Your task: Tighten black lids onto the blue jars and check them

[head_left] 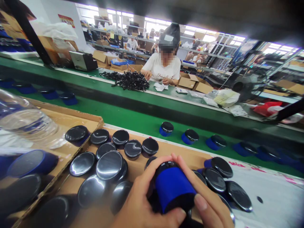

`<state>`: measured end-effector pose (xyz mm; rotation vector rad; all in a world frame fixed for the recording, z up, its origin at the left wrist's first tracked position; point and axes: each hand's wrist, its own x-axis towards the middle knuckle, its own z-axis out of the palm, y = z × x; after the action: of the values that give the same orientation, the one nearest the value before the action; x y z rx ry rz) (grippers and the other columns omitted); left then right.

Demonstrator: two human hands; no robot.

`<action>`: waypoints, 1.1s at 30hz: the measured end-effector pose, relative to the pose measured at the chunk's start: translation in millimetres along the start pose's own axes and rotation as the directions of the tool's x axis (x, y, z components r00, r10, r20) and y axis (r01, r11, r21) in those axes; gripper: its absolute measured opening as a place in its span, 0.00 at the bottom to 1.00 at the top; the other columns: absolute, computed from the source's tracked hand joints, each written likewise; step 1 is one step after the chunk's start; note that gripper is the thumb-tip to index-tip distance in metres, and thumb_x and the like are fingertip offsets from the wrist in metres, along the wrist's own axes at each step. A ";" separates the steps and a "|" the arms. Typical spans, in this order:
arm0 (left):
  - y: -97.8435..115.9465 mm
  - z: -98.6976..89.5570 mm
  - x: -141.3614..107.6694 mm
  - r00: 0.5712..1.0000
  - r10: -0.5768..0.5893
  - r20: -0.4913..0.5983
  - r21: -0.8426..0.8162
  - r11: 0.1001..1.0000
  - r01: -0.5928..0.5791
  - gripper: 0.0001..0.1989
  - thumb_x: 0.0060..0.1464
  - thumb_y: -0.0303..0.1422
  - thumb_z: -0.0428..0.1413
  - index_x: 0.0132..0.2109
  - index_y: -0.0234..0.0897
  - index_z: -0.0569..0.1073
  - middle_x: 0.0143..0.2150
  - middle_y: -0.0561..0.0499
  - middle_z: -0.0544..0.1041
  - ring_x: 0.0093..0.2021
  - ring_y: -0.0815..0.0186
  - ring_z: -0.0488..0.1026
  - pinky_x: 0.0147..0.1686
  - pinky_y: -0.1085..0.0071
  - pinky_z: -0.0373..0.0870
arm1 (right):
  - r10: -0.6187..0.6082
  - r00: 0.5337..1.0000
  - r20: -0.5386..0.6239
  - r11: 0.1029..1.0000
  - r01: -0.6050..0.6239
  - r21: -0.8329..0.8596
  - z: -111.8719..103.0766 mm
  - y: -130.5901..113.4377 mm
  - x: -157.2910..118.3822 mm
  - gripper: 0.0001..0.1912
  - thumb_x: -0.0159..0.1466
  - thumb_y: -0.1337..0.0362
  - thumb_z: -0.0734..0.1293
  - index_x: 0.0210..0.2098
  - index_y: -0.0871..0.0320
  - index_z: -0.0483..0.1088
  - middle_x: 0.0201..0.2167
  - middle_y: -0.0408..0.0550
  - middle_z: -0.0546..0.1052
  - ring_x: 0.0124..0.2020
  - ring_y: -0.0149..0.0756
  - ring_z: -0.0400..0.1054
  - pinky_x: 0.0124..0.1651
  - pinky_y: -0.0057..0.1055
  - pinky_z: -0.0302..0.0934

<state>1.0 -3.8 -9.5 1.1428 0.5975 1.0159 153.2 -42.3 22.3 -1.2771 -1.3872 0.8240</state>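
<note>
Both my hands hold a small blue cylindrical speaker [174, 186] with black ends, tilted in front of me. ON and OFF lettering shows on its far black rim. My left hand [139, 199] wraps the left side, thumb at the near end. Along the right side lie the fingers of my right hand [209, 196], with the thumb near the bottom edge. Glossy black-capped speakers [110, 164] of the same kind stand on the cardboard to the left of my hands. More black-capped speakers [215, 179] sit just right of my hands, partly hidden.
Beyond the cardboard, a green conveyor belt [133, 122] carries a row of blue speakers [190, 136]. A clear plastic bottle [30, 123] lies in the cardboard tray [78, 115] at left. Across the line, a co-worker [166, 66] sits by a pile of black cords [131, 80].
</note>
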 end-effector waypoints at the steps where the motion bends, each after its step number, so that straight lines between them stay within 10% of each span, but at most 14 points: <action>1: 2.3 0.4 -0.4 1.000 -0.023 0.011 -0.054 0.998 0.024 0.37 0.46 0.30 0.67 0.62 0.56 0.66 0.56 0.54 0.78 0.52 0.61 0.79 0.50 0.70 0.77 | -0.005 1.000 0.016 1.000 0.005 -0.006 -1.7 1.4 -0.5 0.19 0.70 0.47 0.61 0.59 0.34 0.69 0.61 0.26 0.71 0.66 0.37 0.63 0.67 0.28 0.55; 9: 10.0 -0.5 1.3 0.994 -0.111 0.010 -0.040 0.993 0.111 0.33 0.44 0.35 0.67 0.59 0.46 0.69 0.51 0.50 0.80 0.49 0.57 0.78 0.48 0.67 0.76 | -0.079 0.995 0.057 0.994 0.083 -0.067 -9.7 3.6 -0.5 0.18 0.71 0.54 0.63 0.59 0.40 0.70 0.60 0.37 0.72 0.63 0.46 0.66 0.66 0.41 0.62; 19: 5.5 4.7 -1.5 0.973 -0.198 -0.118 0.146 0.966 0.214 0.39 0.40 0.35 0.64 0.62 0.43 0.66 0.59 0.44 0.73 0.54 0.50 0.75 0.57 0.55 0.72 | 0.059 0.996 0.071 0.994 -0.053 -0.091 -13.9 6.8 8.3 0.13 0.68 0.50 0.65 0.51 0.30 0.74 0.53 0.32 0.78 0.56 0.37 0.73 0.62 0.29 0.63; 24: -4.1 -3.9 1.9 0.996 0.079 -0.043 0.476 0.878 -0.049 0.42 0.44 0.28 0.66 0.65 0.56 0.61 0.63 0.51 0.72 0.62 0.51 0.71 0.61 0.56 0.71 | 0.078 0.996 -0.051 0.996 -0.080 -0.037 -0.2 2.9 0.9 0.14 0.68 0.47 0.65 0.53 0.30 0.74 0.56 0.32 0.76 0.60 0.41 0.70 0.67 0.39 0.60; 28: -10.7 -15.5 4.9 0.911 0.376 0.167 0.703 0.603 -0.378 0.34 0.61 0.39 0.57 0.69 0.54 0.54 0.67 0.48 0.68 0.66 0.58 0.67 0.64 0.64 0.68 | 0.013 0.999 -0.052 0.984 -0.022 -0.175 9.8 11.4 -4.7 0.28 0.59 0.45 0.74 0.58 0.25 0.67 0.63 0.31 0.69 0.65 0.44 0.64 0.66 0.39 0.60; 33: -13.3 -13.3 2.7 0.881 0.467 0.074 0.751 0.555 -0.357 0.36 0.59 0.32 0.57 0.70 0.46 0.52 0.65 0.47 0.67 0.64 0.62 0.67 0.65 0.68 0.65 | 0.219 0.973 -0.067 0.965 -0.206 0.165 15.2 11.2 -2.5 0.22 0.63 0.51 0.72 0.56 0.32 0.68 0.57 0.34 0.75 0.59 0.35 0.69 0.61 0.29 0.64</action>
<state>-4.2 3.7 -26.2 2.0483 0.9337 1.3039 141.3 -40.1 7.6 -1.3368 -1.1078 0.9937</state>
